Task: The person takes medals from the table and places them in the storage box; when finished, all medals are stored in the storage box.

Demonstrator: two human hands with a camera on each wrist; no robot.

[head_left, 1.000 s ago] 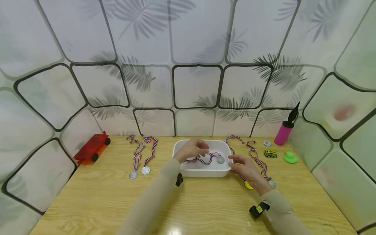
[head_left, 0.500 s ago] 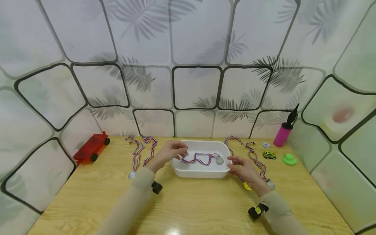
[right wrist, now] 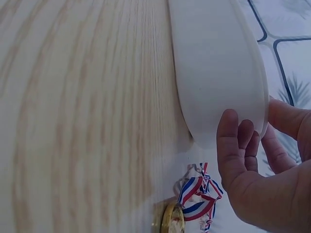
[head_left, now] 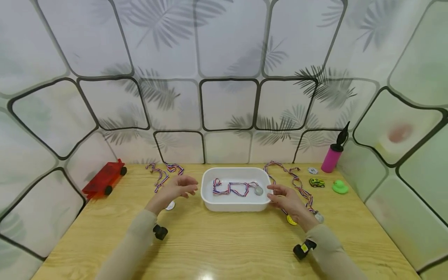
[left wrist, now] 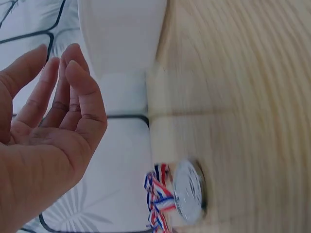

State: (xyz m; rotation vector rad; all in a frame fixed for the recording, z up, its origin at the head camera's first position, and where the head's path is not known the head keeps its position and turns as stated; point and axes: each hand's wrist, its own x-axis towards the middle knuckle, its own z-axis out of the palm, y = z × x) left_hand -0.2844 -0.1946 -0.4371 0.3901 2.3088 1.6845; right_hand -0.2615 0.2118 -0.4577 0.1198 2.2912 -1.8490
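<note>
Left hand: fingers loosely spread, released, holding nothing; hovers over the light wooden counter just left of the white rectangular plastic tray, apart from its wall. A round silver medal lies on the counter just under this hand, its red, white and blue striped ribbon running away toward the wall.

Right hand: fingers gently bent, fingertips against the right end wall of the tray; thumb over the rim. It grasps nothing else.

Tray contents: one silver medal on a striped ribbon, ribbon folded in loops across the tray floor, disc at the right end.

Beside the right hand, on the counter: a gold round medal just behind the wrist and another silver disc further right, their striped ribbons trailing back along the tray's right side.

Farther right: small green and yellow toy car, green rubber duck, small silver disc, pink cylindrical hand pump with black nozzle at the wall.

Far left: red plastic toy wagon with black wheels.
</note>
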